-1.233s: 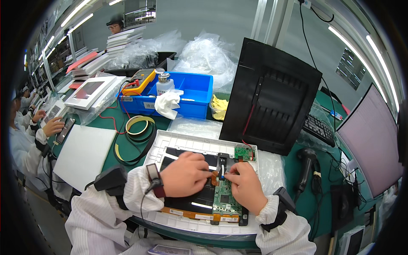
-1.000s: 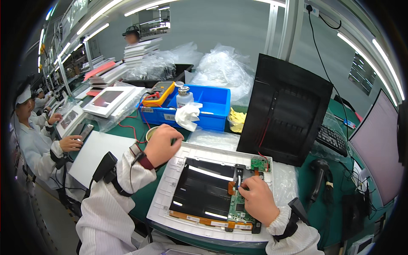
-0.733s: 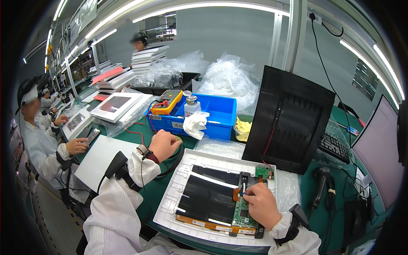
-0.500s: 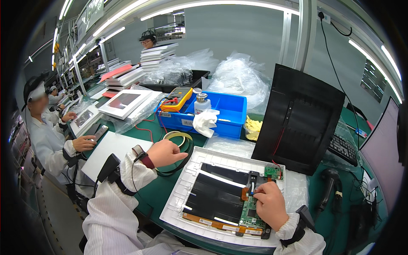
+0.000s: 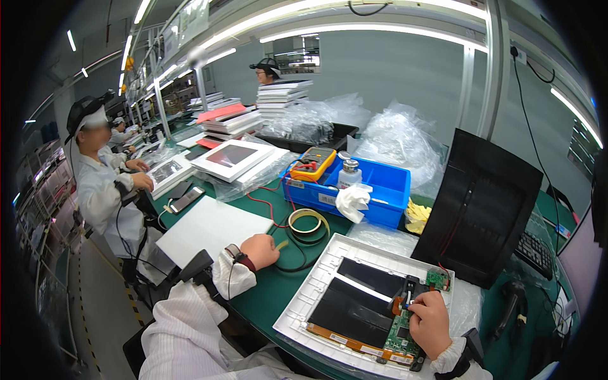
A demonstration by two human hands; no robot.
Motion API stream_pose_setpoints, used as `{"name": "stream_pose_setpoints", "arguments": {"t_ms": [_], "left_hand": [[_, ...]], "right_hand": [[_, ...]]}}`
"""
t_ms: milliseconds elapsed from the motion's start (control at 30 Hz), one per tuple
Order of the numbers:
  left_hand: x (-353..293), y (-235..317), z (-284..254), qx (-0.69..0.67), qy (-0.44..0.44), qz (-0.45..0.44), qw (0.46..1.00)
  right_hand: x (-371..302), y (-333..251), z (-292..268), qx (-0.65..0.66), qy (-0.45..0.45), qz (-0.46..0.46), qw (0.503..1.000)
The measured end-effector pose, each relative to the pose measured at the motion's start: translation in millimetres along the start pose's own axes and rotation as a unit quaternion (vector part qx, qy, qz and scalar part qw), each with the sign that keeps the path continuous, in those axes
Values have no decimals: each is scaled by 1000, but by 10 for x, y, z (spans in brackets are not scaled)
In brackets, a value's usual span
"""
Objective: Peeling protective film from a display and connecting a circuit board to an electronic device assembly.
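Note:
My left hand (image 5: 258, 251) is closed over the green mat, left of the tape rolls (image 5: 306, 225). A short yellowish strip of tape (image 5: 282, 245) sticks out at its fingertips. In front of me lies an opened white display housing (image 5: 292, 310), with a black panel (image 5: 354, 304) and a green circuit board (image 5: 400, 330) in it. My right hand (image 5: 430, 323) pinches at the board's upper part, by an orange flex cable (image 5: 398, 306). What its fingertips grip is too small to make out. A black back cover (image 5: 478, 215) leans upright behind, joined to the housing by thin wires.
Behind the housing stands a blue bin (image 5: 386, 180) with a yellow multimeter (image 5: 315, 163), a bottle (image 5: 349, 174) and a white cloth (image 5: 353, 202). A white panel (image 5: 212, 231) and a phone (image 5: 188, 199) lie at left. A scanner (image 5: 512, 307) is at right. A co-worker (image 5: 107, 183) works further left.
My left hand has moved left and down, away from the tape rolls, with a yellowish strip at its fingers. My right hand stays at the board. The view has swung left.

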State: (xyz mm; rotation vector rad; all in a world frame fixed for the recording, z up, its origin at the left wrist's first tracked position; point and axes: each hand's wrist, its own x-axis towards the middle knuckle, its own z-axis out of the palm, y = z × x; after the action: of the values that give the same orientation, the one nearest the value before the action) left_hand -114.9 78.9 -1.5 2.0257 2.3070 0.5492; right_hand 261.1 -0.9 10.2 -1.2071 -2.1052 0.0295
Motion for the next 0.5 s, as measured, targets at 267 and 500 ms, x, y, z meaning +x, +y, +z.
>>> {"name": "stream_pose_setpoints", "arguments": {"t_ms": [267,500], "left_hand": [[173,505,-308,-656,-16,59,752],[675,1077,-733,-677,-25,169,716]], "right_hand": [[0,11,30,11,2,12,1000],[4,37,-5,17,0,-2,1000]]}}
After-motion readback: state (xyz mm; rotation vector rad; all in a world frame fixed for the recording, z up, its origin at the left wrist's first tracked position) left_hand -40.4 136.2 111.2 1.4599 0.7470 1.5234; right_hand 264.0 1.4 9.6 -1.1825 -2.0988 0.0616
